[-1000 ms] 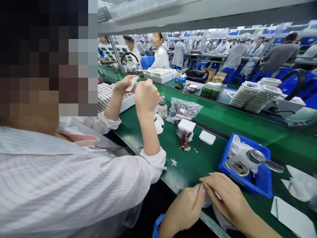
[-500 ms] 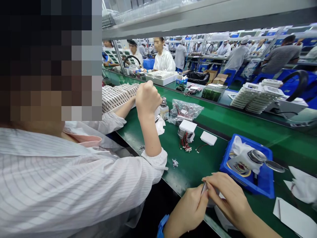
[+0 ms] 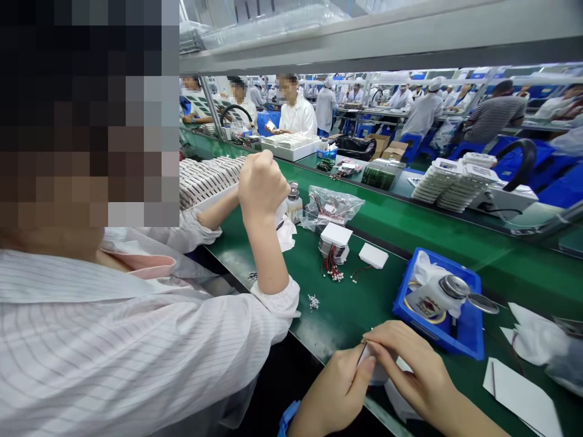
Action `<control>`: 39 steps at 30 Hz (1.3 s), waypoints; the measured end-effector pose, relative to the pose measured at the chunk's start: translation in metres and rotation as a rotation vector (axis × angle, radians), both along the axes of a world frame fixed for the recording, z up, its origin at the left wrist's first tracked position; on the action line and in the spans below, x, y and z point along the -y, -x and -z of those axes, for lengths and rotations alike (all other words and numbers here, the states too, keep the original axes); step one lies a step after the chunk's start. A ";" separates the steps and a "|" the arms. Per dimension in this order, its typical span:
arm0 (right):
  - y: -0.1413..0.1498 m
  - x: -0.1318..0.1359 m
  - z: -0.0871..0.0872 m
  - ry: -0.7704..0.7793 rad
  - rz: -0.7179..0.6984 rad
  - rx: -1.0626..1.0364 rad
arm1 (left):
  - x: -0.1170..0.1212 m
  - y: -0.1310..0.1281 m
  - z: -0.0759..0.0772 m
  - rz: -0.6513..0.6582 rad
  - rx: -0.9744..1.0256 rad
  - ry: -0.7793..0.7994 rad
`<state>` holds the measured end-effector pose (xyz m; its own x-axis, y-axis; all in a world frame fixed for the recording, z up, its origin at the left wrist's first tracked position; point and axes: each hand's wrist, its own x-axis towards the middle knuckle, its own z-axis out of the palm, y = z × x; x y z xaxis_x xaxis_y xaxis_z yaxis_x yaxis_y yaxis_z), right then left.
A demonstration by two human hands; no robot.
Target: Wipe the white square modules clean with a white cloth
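Observation:
My left hand (image 3: 331,387), with a blue band at its wrist, is closed on a thin white flat piece (image 3: 365,354) with a dark edge. The thumb presses along its near face. On the same piece, my right hand (image 3: 412,359) pinches the upper edge between thumb and fingers. Most of the piece is hidden by my fingers. Both hands are over the front edge of the green bench (image 3: 339,315). Under my right hand, another white object (image 3: 401,402) shows in part; its kind is unclear. A blue tray (image 3: 469,340) with a white dispenser bottle (image 3: 430,299) stands just beyond.
Left of me, a co-worker's raised fist (image 3: 263,185) and sleeve reach over the bench. White battery-like packs with red-black leads (image 3: 336,235), a clear bag of wires (image 3: 334,206) and small white parts (image 3: 313,301) lie ahead. White flat pieces (image 3: 523,391) lie at right.
The view has shifted slightly, moving the scene leftward. Both my hands keep their grip on the white piece, and a little more of its face shows. The co-worker's fist stays raised.

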<state>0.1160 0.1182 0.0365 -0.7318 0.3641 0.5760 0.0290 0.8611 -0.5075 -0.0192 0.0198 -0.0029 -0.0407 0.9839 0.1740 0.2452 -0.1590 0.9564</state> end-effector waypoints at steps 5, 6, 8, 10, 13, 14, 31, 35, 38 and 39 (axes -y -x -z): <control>-0.002 0.002 0.001 0.013 -0.040 0.020 | 0.002 0.000 -0.004 -0.003 -0.022 -0.024; -0.002 0.003 0.001 0.012 -0.041 0.021 | 0.002 0.000 -0.004 -0.005 -0.030 -0.025; -0.002 0.004 0.003 0.015 -0.024 0.022 | 0.004 0.000 -0.004 -0.014 -0.045 -0.015; -0.001 0.005 0.006 0.010 0.004 0.021 | 0.005 -0.001 -0.004 -0.023 -0.054 0.003; 0.000 0.005 0.010 -0.006 0.046 0.030 | 0.004 -0.004 -0.004 -0.044 -0.042 0.020; 0.000 0.006 0.012 -0.007 0.059 0.034 | 0.004 -0.005 -0.003 -0.049 -0.030 0.024; 0.003 0.000 0.000 0.113 0.068 0.032 | 0.003 -0.006 0.001 -0.082 0.058 0.091; 0.003 -0.002 -0.001 0.016 0.059 0.033 | 0.002 -0.006 0.001 -0.102 0.003 0.079; 0.003 -0.001 0.001 0.011 0.052 0.053 | 0.002 -0.008 -0.001 -0.108 -0.062 0.043; 0.003 -0.001 0.003 0.011 0.048 0.051 | 0.002 -0.008 -0.002 -0.108 -0.073 0.027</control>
